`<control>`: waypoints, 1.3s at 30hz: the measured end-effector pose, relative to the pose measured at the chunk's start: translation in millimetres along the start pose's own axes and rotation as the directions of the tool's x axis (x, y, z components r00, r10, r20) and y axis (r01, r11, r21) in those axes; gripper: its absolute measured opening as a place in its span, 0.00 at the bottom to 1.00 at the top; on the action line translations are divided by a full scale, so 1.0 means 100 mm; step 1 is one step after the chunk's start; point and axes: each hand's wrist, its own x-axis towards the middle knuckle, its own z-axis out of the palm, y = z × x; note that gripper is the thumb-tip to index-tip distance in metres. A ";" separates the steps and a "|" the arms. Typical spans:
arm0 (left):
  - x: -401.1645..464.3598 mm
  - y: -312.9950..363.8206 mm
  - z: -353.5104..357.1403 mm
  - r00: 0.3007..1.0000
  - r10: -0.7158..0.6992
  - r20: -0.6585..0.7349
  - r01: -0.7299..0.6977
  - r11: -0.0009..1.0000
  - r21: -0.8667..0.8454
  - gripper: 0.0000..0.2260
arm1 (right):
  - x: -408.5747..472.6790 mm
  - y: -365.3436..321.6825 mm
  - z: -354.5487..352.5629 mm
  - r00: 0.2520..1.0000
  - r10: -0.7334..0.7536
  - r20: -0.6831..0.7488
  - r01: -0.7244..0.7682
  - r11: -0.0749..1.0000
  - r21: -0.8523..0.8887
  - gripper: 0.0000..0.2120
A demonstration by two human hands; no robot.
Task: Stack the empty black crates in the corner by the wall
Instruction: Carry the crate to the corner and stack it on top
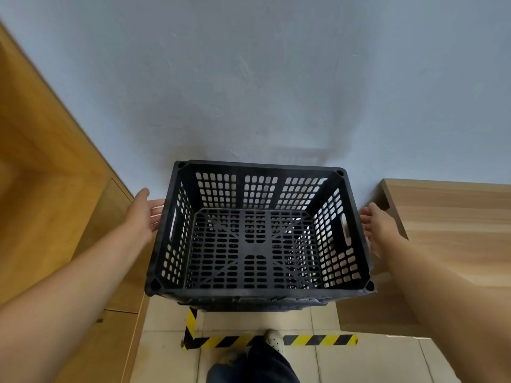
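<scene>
Both hands are open, fingers straight: the left hand point(146, 214) just beside the crate's left wall, the right hand point(372, 225) just beside its right wall, each level with a handle slot. Whether the palms touch the plastic, I cannot tell. They flank it evenly, I'd say, to keep it square. The top black crate point(257, 230) is empty and sits on at least one more crate point(249, 304) whose edge peeps out below, backed against the pale wall point(249, 78), between a wooden cabinet point(55, 189) and a wooden worktop point(456, 217). Striped floor tape point(318, 340) marks the spot.
</scene>
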 end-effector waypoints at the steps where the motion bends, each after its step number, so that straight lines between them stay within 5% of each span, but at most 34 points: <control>1: 0.00 -0.08 -0.02 0.998 0.057 0.012 -0.057 0.996 0.069 0.20 | -0.03 0.06 0.00 0.999 -0.043 -0.012 0.042 0.996 -0.079 0.21; 4: 0.00 -0.36 -0.09 0.953 0.289 0.094 -0.303 0.872 0.384 0.13 | -0.17 0.29 0.00 0.980 -0.198 0.008 0.187 0.908 -0.375 0.23; 8: 0.01 -0.72 -0.22 0.898 0.375 0.231 -0.434 0.664 0.608 0.32 | -0.34 0.59 -0.02 0.944 -0.304 0.124 0.313 0.718 -0.621 0.23; 22: -0.16 -0.94 -0.34 0.927 0.327 0.185 -0.361 0.639 0.679 0.31 | -0.47 0.70 -0.07 0.945 -0.316 0.086 0.296 0.713 -0.635 0.18; 39: -0.14 -1.00 -0.28 0.891 0.427 0.155 -0.395 0.558 0.730 0.31 | -0.33 0.70 -0.04 0.926 -0.370 0.075 0.307 0.620 -0.722 0.16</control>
